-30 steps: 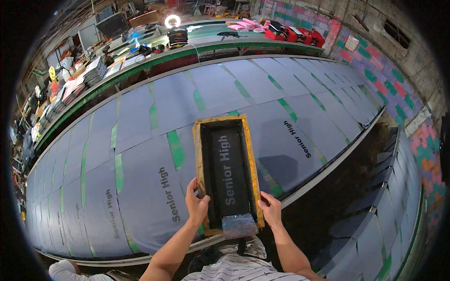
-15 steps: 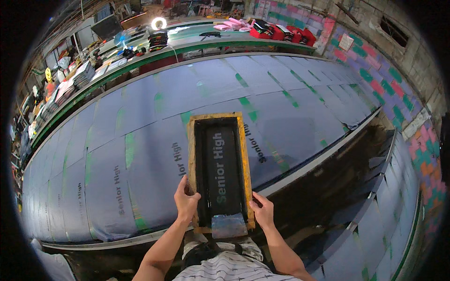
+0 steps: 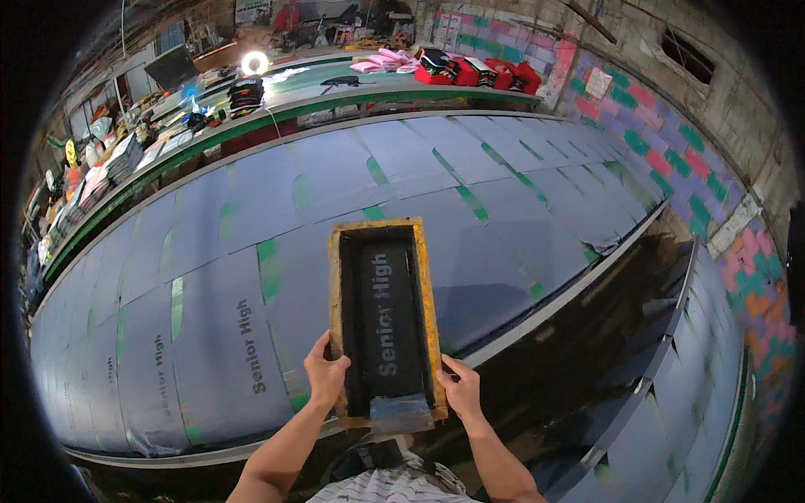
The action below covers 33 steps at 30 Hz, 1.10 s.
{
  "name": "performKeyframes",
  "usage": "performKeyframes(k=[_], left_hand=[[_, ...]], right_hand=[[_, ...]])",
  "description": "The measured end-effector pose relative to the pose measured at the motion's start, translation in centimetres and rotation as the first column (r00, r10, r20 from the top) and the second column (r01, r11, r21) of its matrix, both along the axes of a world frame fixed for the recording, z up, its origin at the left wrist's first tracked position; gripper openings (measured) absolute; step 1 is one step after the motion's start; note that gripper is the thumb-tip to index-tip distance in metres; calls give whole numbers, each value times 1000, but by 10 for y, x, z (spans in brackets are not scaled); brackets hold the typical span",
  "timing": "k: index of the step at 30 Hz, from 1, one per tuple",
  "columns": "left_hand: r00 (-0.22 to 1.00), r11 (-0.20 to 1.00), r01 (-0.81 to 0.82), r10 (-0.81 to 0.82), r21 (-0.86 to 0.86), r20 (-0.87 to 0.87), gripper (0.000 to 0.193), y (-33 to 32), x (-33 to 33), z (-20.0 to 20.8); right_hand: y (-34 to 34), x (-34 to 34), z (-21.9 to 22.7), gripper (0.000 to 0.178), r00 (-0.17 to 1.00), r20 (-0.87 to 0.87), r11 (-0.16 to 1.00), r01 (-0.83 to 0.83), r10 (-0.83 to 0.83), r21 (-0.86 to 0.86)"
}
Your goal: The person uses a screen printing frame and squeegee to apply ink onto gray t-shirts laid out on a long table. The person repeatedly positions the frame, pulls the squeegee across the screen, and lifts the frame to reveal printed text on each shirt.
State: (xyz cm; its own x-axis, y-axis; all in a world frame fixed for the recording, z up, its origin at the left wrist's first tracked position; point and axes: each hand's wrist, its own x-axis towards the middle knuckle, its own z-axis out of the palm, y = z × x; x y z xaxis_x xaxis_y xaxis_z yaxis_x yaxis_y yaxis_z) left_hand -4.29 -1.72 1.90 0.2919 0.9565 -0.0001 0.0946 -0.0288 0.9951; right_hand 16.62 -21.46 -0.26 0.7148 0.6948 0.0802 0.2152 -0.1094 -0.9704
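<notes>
A screen-printing frame, long and narrow with a yellowed wooden rim and dark mesh bearing a line of lettering, lies in front of me. My left hand grips its left rail near the close end, thumb over the rim. On the opposite rail, my right hand holds on with curled fingers. A grey, flat, translucent piece covers the frame's near end. Below spreads a long table covered with bluish-grey fabric panels. Dark printed lettering shows on panels left of the frame. A shadow falls on the fabric to its right.
A second fabric-covered table runs along the right, across a dark floor gap. Behind, a green-edged table carries red bundles, pink cloth, a bright ring light and stacks. A painted brick wall rises at right.
The frame, still in both hands, has shifted right along the table and now covers where lettering showed beside it. My view has moved right too.
</notes>
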Motion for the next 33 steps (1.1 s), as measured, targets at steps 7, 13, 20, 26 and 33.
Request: performKeyframes(k=[7, 13, 20, 26, 33], left_hand=[[999, 999, -35, 35, 32, 11, 65, 9, 85, 4], [995, 995, -94, 93, 40, 21, 63, 7, 140, 9], [985, 983, -174, 174, 52, 6, 62, 2, 219, -6], [973, 969, -230, 227, 91, 41, 63, -10, 318, -18], [953, 953, -300, 301, 36, -30, 65, -32, 408, -36]], right_hand=[[21, 95, 0, 36, 996, 68, 998, -52, 53, -26], [36, 155, 21, 38, 992, 74, 986, -87, 98, -141], [48, 247, 3, 39, 975, 142, 979, -149, 169, -142], [56, 362, -18, 41, 939, 197, 950, -244, 282, -197], [46, 454, -23, 46, 901, 158, 878, -333, 404, -344]])
